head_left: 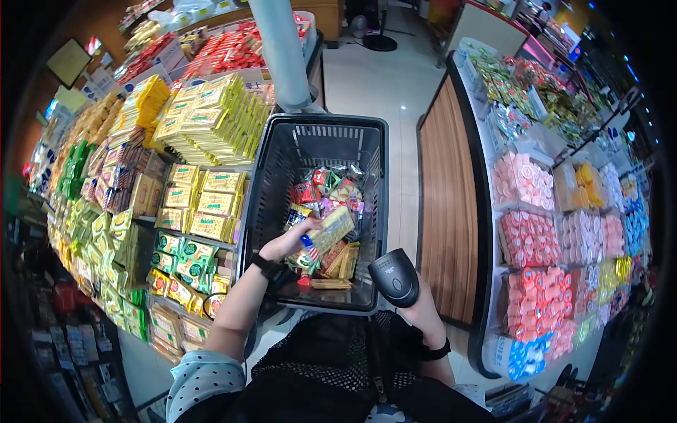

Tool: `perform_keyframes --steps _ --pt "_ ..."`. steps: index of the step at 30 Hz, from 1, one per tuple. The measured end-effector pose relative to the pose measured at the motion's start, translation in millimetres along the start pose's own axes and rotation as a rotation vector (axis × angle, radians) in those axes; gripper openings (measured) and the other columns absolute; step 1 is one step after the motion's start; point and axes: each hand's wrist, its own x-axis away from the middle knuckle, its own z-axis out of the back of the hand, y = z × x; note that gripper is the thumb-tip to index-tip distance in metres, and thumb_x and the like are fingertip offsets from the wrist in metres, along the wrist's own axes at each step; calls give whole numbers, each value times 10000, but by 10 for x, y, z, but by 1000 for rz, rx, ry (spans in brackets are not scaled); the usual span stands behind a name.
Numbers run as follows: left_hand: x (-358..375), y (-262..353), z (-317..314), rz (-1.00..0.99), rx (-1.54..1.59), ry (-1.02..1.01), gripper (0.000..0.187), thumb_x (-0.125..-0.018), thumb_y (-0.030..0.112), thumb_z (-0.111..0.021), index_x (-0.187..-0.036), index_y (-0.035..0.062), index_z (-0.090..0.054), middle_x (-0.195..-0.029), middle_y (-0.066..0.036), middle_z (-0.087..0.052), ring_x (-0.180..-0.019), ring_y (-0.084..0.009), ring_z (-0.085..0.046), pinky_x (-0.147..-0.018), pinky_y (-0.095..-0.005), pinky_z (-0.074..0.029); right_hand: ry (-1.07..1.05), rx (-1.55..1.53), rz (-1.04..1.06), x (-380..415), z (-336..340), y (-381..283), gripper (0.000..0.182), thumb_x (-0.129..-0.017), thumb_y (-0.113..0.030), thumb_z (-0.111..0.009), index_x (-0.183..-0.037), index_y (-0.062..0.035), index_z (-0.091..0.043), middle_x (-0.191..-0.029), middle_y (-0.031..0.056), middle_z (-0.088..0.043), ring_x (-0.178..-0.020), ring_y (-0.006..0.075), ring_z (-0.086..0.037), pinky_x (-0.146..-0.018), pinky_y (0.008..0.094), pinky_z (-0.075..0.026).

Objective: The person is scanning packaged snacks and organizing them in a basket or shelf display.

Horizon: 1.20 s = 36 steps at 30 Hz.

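Note:
Inside the black shopping basket (pixel 257 190), my left hand (pixel 288 242) is closed on a pale yellow snack packet (pixel 337 224) with a blue and red end. The packet is tilted above a loose pile of colorful snack packets (pixel 305 192) on the basket floor. Several flat yellowish packets (pixel 342 264) lie near the basket's close end. My right hand (pixel 421 310) grips a black handheld barcode scanner (pixel 395 277) just outside the basket's right rim. The scanner hides part of that hand's fingers.
Left of the basket, shelves hold stacked yellow biscuit packs (pixel 215 116) and green packs (pixel 190 257). A wood-sided display counter (pixel 451 197) stands to the right, with bins of pink-wrapped packs (pixel 529 236). A pale pole (pixel 278 53) rises beyond the basket.

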Motion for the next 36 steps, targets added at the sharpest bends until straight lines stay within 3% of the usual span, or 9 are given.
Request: perform_keyframes --steps 2,4,8,15,19,21,26,29,36 --pt "114 -92 -9 -29 234 -165 555 -808 317 -364 -1193 -82 -402 -994 -230 -574 -748 -303 -615 -695 -419 -516 -14 45 188 -58 116 -70 442 -666 -31 -668 -1076 24 -510 -1044 140 -551 -947 241 -566 -808 313 -437" --pt "201 -214 -193 -85 281 -44 576 -807 339 -353 -1186 -91 -406 -990 -248 -572 -694 -327 -616 -650 -442 -524 -80 13 206 -105 202 -83 473 -646 -35 -663 -1087 28 -503 -1058 148 -528 -971 275 -553 -825 327 -434" --pt "418 -376 -686 -154 290 -73 495 -848 337 -409 -1128 -67 -464 -921 -179 -604 -748 -247 -625 -637 -363 -527 -315 181 237 -137 273 3 528 -615 -120 -671 -1093 22 -497 -1087 160 -480 -1001 337 -507 -852 370 -419" --pt "552 -1038 -969 -360 466 265 571 -843 350 -449 -1259 -30 -358 -1107 -173 -551 -882 -232 -598 -756 -342 -490 -392 54 170 -142 367 300 489 -644 -149 -718 -1052 23 -509 -965 150 -536 -882 299 -560 -768 344 -445" --pt "920 -1135 -932 -616 721 538 582 -872 464 -342 -1159 -34 -436 -912 -179 -603 -686 -274 -614 -612 -356 -513 -446 -11 29 -278 401 308 437 -639 -60 -707 -1024 12 -513 -970 111 -543 -881 200 -560 -777 291 -438" --pt "1174 -1218 -745 -778 657 553 551 -882 427 -355 -1192 -26 -407 -943 -172 -582 -748 -268 -603 -657 -360 -510 -451 -83 4 -345 393 347 471 -626 -2 -693 -1055 4 -499 -964 76 -535 -881 153 -535 -791 284 -428" --pt "1791 -1028 -438 -1078 491 927 595 -829 333 -524 -1293 38 -297 -1070 -123 -516 -866 -213 -564 -680 -372 -508 -498 -71 170 -566 62 -17 405 -611 9 -687 -986 24 -535 -933 96 -536 -839 207 -548 -757 287 -430" --pt "2221 -732 -161 -928 212 1266 722 -787 300 -596 -1355 114 -193 -1056 -112 -515 -867 -176 -560 -625 -304 -487 -478 -25 323 -649 -252 -243 380 -614 16 -693 -964 31 -546 -895 115 -537 -802 247 -550 -714 303 -438" --pt "3005 411 683 -661 -154 1656 816 -668 352 -736 -1265 16 -294 -914 -108 -544 -697 -128 -559 -522 -241 -452 -481 55 334 -768 -819 -604 425 -630 14 -720 -1016 36 -543 -979 93 -574 -863 178 -561 -779 278 -430"
